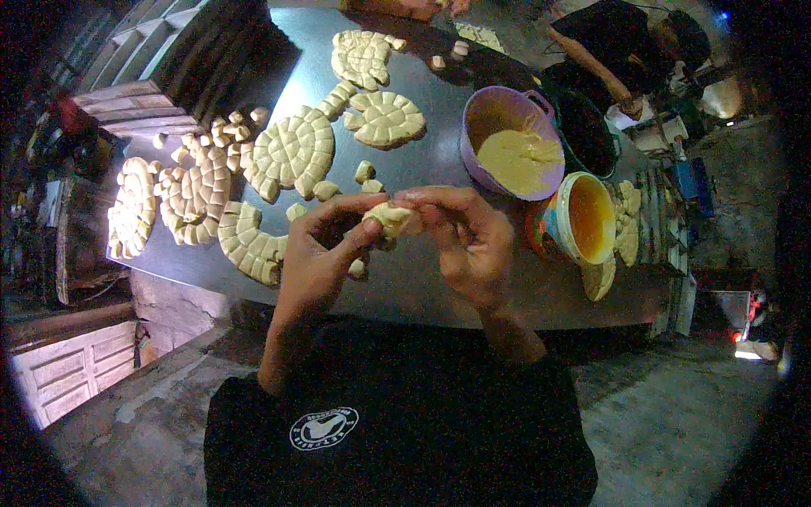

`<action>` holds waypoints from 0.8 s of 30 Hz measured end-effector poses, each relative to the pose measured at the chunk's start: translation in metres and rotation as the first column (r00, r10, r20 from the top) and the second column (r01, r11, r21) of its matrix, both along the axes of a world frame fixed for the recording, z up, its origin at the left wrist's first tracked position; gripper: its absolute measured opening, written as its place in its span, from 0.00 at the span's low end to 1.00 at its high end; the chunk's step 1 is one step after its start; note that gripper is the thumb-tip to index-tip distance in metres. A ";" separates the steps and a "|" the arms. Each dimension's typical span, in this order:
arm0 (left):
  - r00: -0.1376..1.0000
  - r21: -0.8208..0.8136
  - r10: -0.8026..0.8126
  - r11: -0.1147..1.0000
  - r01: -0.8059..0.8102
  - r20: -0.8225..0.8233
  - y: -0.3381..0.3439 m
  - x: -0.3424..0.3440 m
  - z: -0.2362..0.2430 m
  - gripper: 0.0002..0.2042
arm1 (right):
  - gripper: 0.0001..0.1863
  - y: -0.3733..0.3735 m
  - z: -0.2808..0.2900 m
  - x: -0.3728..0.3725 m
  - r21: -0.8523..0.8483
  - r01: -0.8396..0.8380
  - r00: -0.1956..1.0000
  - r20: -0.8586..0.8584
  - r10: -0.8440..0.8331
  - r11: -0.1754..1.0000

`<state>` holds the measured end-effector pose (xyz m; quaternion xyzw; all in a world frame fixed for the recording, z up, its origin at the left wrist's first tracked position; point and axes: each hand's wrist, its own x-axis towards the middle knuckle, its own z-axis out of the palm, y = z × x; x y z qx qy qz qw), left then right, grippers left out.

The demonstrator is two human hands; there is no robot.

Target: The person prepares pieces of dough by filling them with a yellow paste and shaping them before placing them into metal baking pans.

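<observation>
Between my two hands, above the table's near side, is a small piece of pale dough (391, 220). My left hand (325, 247) pinches it from the left with thumb and fingers. From the right, the fingertips of my right hand (466, 241) are closed on the same piece, and they partly hide it. A few loose dough pieces (365, 171) lie just beyond my hands. Left of them, many cut dough pieces sit close together in a round cluster (293, 150) and a curved row (246, 241).
A purple tub (475, 169) of creamy yellow mixture (519, 160) stands right on the metal table (422, 182). Beside it is a bucket (557, 203) with an orange-yellow inside. Wooden trays (139, 106) are stacked far left. A person (604, 42) bends over at the far right.
</observation>
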<state>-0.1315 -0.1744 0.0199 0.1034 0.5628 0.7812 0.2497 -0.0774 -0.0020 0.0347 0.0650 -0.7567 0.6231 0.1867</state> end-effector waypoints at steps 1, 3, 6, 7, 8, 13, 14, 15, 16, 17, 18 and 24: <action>0.999 0.041 0.045 0.998 -0.045 0.011 -0.003 -0.004 -0.009 0.16 | 0.12 -0.005 0.001 -0.004 0.107 0.016 0.998 -0.056 -0.010 0.994; 0.999 0.111 0.019 0.994 -0.023 0.042 -0.009 -0.012 -0.022 0.16 | 0.12 -0.014 -0.001 -0.011 0.179 0.027 0.998 -0.060 -0.017 0.983; 0.999 0.192 0.032 0.981 -0.024 -0.037 -0.015 -0.018 -0.034 0.18 | 0.13 -0.026 -0.006 -0.021 0.159 0.064 0.995 -0.080 -0.051 0.985; 0.995 0.215 0.047 0.976 -0.029 -0.083 -0.016 -0.020 -0.036 0.18 | 0.13 -0.029 -0.007 -0.023 0.131 0.079 0.994 -0.089 -0.068 0.988; 0.993 0.248 0.058 0.968 -0.032 -0.098 -0.018 -0.023 -0.034 0.22 | 0.14 -0.031 -0.006 -0.022 0.018 0.069 0.998 -0.013 -0.068 0.997; 0.895 0.274 -0.047 0.944 0.185 -0.444 -0.028 -0.049 -0.019 0.25 | 0.16 -0.010 -0.002 -0.029 0.034 -0.245 0.968 -0.042 0.247 0.969; 0.838 0.194 -0.094 0.953 0.231 -0.538 -0.033 -0.055 -0.018 0.24 | 0.16 -0.007 0.000 -0.032 0.097 -0.269 0.959 -0.064 0.275 0.958; 0.768 0.111 -0.144 0.957 0.270 -0.624 -0.037 -0.059 -0.016 0.24 | 0.17 -0.006 0.005 -0.036 0.163 -0.288 0.949 -0.085 0.305 0.944; 0.813 0.106 -0.162 0.959 0.264 -0.559 -0.037 -0.059 -0.011 0.23 | 0.17 -0.006 0.008 -0.038 0.229 -0.305 0.937 -0.104 0.335 0.924; 0.854 0.101 -0.177 0.961 0.257 -0.489 -0.038 -0.057 -0.005 0.22 | 0.16 -0.005 0.010 -0.038 0.301 -0.251 0.947 -0.118 0.297 0.920; 0.887 0.095 -0.194 0.962 0.255 -0.420 -0.037 -0.056 0.001 0.21 | 0.15 -0.003 0.014 -0.037 0.372 -0.191 0.957 -0.137 0.257 0.909; 0.868 0.117 -0.099 0.977 0.177 -0.487 -0.023 -0.048 -0.005 0.18 | 0.10 -0.011 0.010 -0.025 0.204 0.104 0.991 -0.106 -0.084 0.973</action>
